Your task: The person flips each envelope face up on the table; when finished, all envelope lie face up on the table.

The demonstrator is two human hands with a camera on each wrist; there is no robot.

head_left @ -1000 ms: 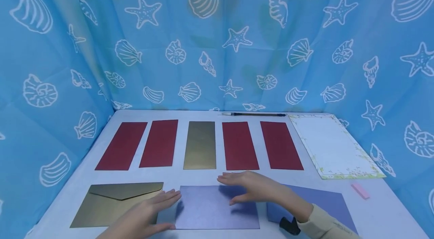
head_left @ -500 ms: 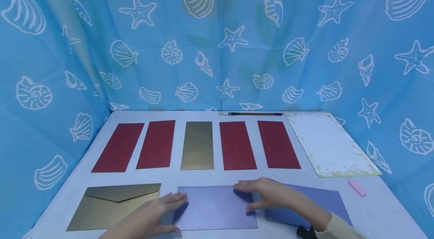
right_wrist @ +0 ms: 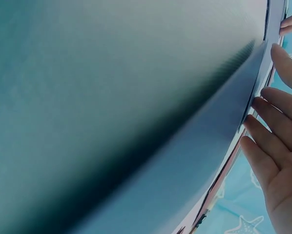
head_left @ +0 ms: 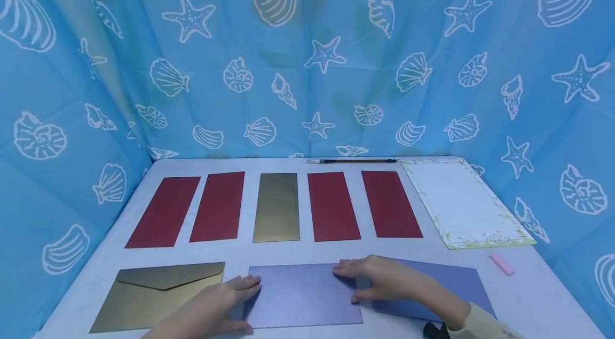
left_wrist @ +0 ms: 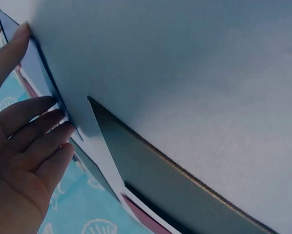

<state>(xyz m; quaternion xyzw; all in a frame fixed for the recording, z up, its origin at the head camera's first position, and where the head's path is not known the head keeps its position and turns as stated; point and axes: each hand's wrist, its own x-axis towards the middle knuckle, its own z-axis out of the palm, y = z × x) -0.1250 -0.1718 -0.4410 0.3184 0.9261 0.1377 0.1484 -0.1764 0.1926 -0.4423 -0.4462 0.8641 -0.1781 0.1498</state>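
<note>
A lavender envelope [head_left: 300, 296] lies flat at the front middle of the table. My left hand [head_left: 216, 301] is at its left edge, fingertips over the upper left corner and thumb near the lower left corner. At the opposite side, my right hand [head_left: 384, 277] has its fingertips and thumb along the right edge. Both wrist views show the left hand [left_wrist: 29, 161] and the right hand [right_wrist: 282, 141] with fingers extended beside the paper. A gold envelope [head_left: 154, 301] with a pointed flap lies left, partly behind my left forearm. Another lavender envelope [head_left: 463, 288] sits partly under my right forearm.
Behind is a row of red envelopes [head_left: 333, 208] with a gold one [head_left: 277, 208] in the middle. A brush [head_left: 357, 161] lies at the back edge. Right are a floral-bordered sheet [head_left: 466, 203] and a pink eraser-like block [head_left: 502, 263]. A blue shell-patterned curtain [head_left: 288, 61] encloses the table.
My right hand has moved right, from over the middle lavender envelope to its right edge. My left hand has come slightly onto its left edge. The head view has shifted a little.
</note>
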